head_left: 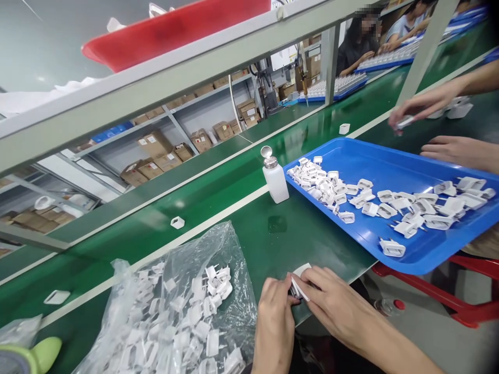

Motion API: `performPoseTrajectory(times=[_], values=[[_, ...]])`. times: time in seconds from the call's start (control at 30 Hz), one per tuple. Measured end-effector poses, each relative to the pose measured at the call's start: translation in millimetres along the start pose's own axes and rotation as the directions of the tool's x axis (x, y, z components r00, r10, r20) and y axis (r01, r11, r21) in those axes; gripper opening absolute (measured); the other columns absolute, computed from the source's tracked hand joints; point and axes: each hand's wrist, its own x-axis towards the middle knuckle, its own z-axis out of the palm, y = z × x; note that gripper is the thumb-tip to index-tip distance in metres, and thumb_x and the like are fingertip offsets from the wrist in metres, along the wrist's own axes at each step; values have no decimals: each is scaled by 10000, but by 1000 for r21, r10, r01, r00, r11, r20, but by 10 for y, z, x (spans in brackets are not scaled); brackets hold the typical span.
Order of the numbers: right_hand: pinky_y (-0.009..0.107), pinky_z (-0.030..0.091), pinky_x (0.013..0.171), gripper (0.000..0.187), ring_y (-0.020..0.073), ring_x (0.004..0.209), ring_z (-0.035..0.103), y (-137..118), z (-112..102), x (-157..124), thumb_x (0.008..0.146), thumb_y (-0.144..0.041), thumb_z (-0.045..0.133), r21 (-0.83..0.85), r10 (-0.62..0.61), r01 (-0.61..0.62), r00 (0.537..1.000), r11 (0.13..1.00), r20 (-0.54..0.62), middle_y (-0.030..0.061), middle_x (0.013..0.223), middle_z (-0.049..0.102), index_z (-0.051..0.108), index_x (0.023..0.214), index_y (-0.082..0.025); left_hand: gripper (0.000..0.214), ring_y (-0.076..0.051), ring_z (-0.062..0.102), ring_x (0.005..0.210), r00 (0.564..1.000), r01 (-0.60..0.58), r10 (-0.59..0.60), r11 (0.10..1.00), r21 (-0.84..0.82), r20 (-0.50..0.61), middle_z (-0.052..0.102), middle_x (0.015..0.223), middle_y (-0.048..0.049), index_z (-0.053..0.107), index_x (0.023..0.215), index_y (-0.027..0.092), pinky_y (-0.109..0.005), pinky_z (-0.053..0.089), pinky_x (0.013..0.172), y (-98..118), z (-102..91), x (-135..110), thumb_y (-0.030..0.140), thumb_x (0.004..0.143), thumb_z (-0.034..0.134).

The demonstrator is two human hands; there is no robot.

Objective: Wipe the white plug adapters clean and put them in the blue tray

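While both hands meet at the near edge of the green counter (273,234), just left of and below the shallow blue plastic tray (390,161), the left hand (273,322) and right hand (335,304) have their fingers pinched on one small white plastic plug piece (301,283). Dozens of like pieces lie in the tray, so a fair share seems done. The crumpled clear plastic bag (175,311), well left of the tray, holds a large heap, so much looks left.
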Motion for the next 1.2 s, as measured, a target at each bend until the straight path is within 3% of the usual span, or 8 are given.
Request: performPoseTrajectory(times=[0.13, 0.23, 0.47, 0.63, 0.77, 0.9, 1.03, 1.2], values=[[416, 556, 710, 421, 218, 798, 581, -44, 114, -57, 1022, -96, 399, -144, -87, 71, 990, 987, -111, 98, 1003, 645, 421, 1442, -85, 444, -209, 624, 877, 1000, -6, 6, 999, 33, 9, 674, 891, -63, 703, 1203, 211, -294, 608, 704, 18, -20, 5, -28, 944, 432], [413, 599, 800, 512, 219, 831, 604, -58, 194, -123, 995, -58, 429, -150, -126, 102, 978, 983, -164, 104, 993, 656, 363, 1503, -51, 434, -210, 626, 853, 1000, -30, 30, 998, 54, -3, 669, 858, -59, 703, 1186, 201, -299, 605, 680, -3, -11, 10, -25, 945, 422], [448, 605, 941, 677, 294, 1020, 651, -61, 279, -392, 929, -24, 459, -179, -149, 133, 985, 975, -84, 141, 1146, 682, 313, 1587, -87, 423, -210, 682, 826, 998, -33, 34, 999, 27, -45, 700, 889, -87, 729, 1157, 163, -297, 619, 648, -62, -2, 30, -4, 910, 431], [288, 547, 933, 533, 170, 1022, 647, -118, 97, -574, 1059, -163, 338, 315, 185, -162, 982, 935, -46, 50, 1202, 589, 366, 1564, -334, 332, -221, 696, 858, 987, 162, -162, 987, 1, 20, 739, 981, -80, 718, 1221, 203, -336, 586, 775, 111, -142, 77, 159, 918, 591], [239, 480, 839, 371, 149, 921, 620, -142, -12, -679, 1083, -395, 376, 596, 543, -365, 827, 715, -145, 11, 1072, 564, 592, 1377, -332, 427, -210, 674, 762, 933, 357, -343, 920, -159, 107, 770, 865, -60, 698, 1238, 191, -300, 520, 699, 269, -217, 94, 494, 956, 593], [260, 438, 710, 402, 162, 814, 582, -146, -35, -665, 1048, -504, 413, 707, 679, -407, 721, 579, -141, 7, 978, 570, 731, 1008, -263, 466, -201, 648, 681, 883, 462, -427, 863, -202, 195, 760, 733, -65, 747, 928, 160, -281, 452, 645, 374, -216, 152, 590, 937, 566], [283, 411, 697, 458, 156, 763, 564, -154, -98, -514, 1050, -520, 381, 678, 633, -386, 759, 626, -153, 3, 893, 547, 659, 827, -233, 472, -193, 595, 581, 871, 457, -453, 889, 20, 193, 695, 603, -46, 687, 664, 188, -284, 353, 571, 458, -171, 285, 557, 934, 571], [304, 423, 731, 433, 152, 767, 547, -159, -198, -307, 1081, -454, 312, 586, 521, -345, 839, 734, -158, -2, 887, 508, 669, 963, -240, 520, -181, 469, 529, 906, 385, -416, 887, 256, 76, 546, 522, -9, 565, 560, 221, -317, 271, 565, 479, -183, 358, 524, 977, 498]])
